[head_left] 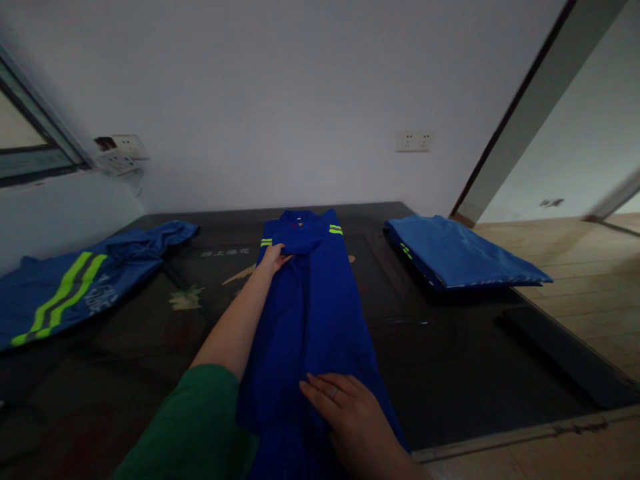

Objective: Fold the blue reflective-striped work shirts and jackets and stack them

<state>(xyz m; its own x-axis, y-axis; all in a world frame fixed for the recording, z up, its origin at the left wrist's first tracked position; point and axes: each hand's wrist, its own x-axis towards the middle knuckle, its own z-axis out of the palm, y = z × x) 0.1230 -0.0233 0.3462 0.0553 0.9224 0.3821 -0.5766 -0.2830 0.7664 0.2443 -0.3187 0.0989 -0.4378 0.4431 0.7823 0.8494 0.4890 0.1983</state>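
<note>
A blue work jacket (335, 300) with a collar lies lengthwise before me, its sides folded inward into a long strip. Yellow-green reflective bands show on both sides near the collar. My left hand (275, 257) reaches to the upper part and pinches a fold of the cloth below the collar. Nearer to me, my right hand (345, 405), with a ring on one finger, rests flat on the lower part of the jacket, fingers stretched out. The jacket's bottom end runs out of view.
The dark glossy table (430, 373) carries everything. At left lies a crumpled blue garment (100, 273) with reflective stripes. A folded blue stack (460, 253) sits at right, with a dark flat object (565, 353) near the right edge. Behind is a wall (280, 100) with sockets.
</note>
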